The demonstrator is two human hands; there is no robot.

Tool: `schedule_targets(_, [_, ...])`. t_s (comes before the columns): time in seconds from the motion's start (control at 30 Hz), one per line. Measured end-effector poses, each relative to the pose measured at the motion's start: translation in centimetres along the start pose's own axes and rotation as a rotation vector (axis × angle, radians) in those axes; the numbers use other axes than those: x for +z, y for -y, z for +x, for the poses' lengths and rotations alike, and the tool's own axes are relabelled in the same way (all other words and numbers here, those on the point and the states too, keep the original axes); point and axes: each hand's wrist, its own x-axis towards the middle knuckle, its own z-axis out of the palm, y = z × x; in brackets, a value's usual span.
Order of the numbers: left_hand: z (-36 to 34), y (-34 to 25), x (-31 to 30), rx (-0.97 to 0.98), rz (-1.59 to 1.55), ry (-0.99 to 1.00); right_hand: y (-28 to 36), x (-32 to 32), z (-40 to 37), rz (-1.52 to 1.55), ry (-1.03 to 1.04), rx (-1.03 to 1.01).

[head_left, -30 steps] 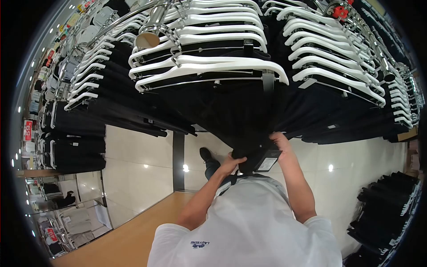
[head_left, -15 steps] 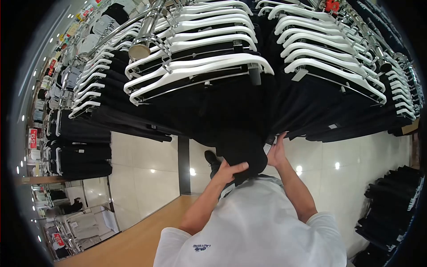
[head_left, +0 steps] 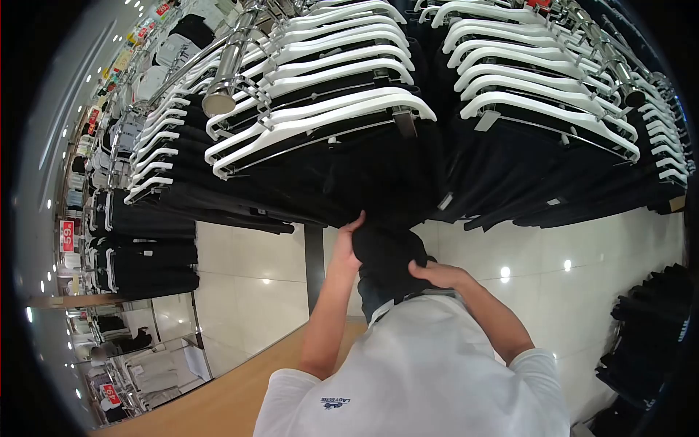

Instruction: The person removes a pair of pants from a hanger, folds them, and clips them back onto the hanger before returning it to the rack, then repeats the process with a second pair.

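Note:
Black trousers point(head_left: 386, 175) hang from a white clip hanger point(head_left: 328, 124) at the front of the middle rail, their lower part pulled toward my body. My left hand point(head_left: 346, 246) grips the left edge of the cloth, with some fingers hidden behind it. Lower down at the right edge, my right hand point(head_left: 437, 274) pinches the fabric, thumb on top and the other fingers mostly out of sight. A small white tag point(head_left: 445, 201) shows at the right side of the trousers, apart from both hands.
More black trousers point(head_left: 539, 167) hang on white hangers to the right. Side racks point(head_left: 145, 255) with dark garments stand at left, near a red price sign point(head_left: 68, 236). A wooden surface point(head_left: 247, 371) lies by my left side. Folded dark clothes point(head_left: 648, 328) are at lower right.
My left hand has gone up and left, from the front of the cloth to its left edge. My right hand has come down from beside the tag to the lower right edge.

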Motion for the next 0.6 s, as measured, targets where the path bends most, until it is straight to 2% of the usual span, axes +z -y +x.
schedule_targets(0.1, [1.2,-1.6,-2.7,-0.1,-0.074,0.091,1.6,1.4,-0.6,0.64,0.043,-0.098])
schedule_targets(0.13, [1.8,-1.8,-3.7,-0.11,-0.092,0.111,-1.2,0.1,1.8,0.557,0.009,-0.053])
schedule_targets(0.23, [2.2,-3.0,-4.7,-0.093,-0.064,0.09,2.0,-0.1,0.2,-0.263,-0.317,0.231])
schedule_targets(0.33, [2.4,-4.0,-4.9,-0.058,-0.018,0.018,2.8,-1.0,-2.5,-0.148,-0.448,-0.058])
schedule_targets(0.43, [1.6,-2.7,-4.3,0.071,-0.081,0.007,1.0,-3.6,-1.8,0.014,-0.207,-0.251])
schedule_targets(0.47, [1.2,-1.7,-4.1,0.131,-0.116,0.016,0.3,-3.2,-1.3,0.213,-0.162,-0.262])
schedule_targets(0.53, [2.4,0.5,-8.5,-0.007,0.04,0.349,3.4,-0.8,-1.7,0.535,-0.061,-0.323])
schedule_targets(0.6, [1.6,3.1,-9.8,-0.051,0.196,0.452,5.1,0.2,-1.6,0.767,0.044,-0.384])
